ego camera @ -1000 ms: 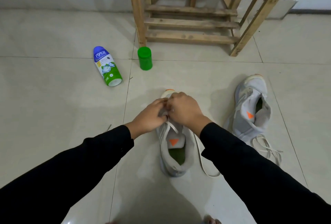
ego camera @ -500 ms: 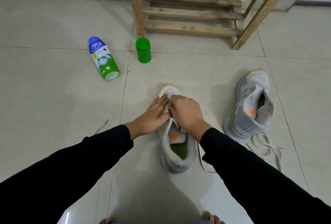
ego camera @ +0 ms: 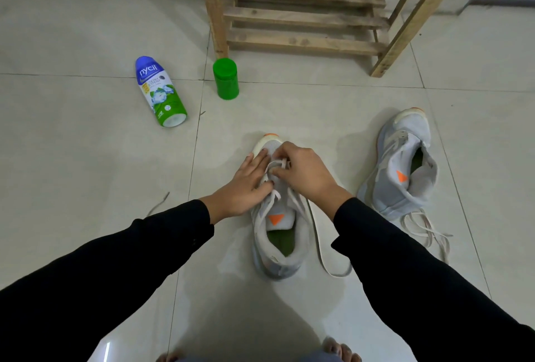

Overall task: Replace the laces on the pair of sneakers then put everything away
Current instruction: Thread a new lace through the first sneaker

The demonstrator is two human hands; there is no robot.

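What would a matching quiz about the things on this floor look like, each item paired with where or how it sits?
Things: 1 Nycil powder bottle; 2 green container; 3 near sneaker; 4 far sneaker.
States: A upright beside the wooden rack leg; B left hand pressing it, right hand pinching its white lace; C lying flat, furthest left; D tipped over, loose lace beside it.
Pairs: 1-C; 2-A; 3-B; 4-D.
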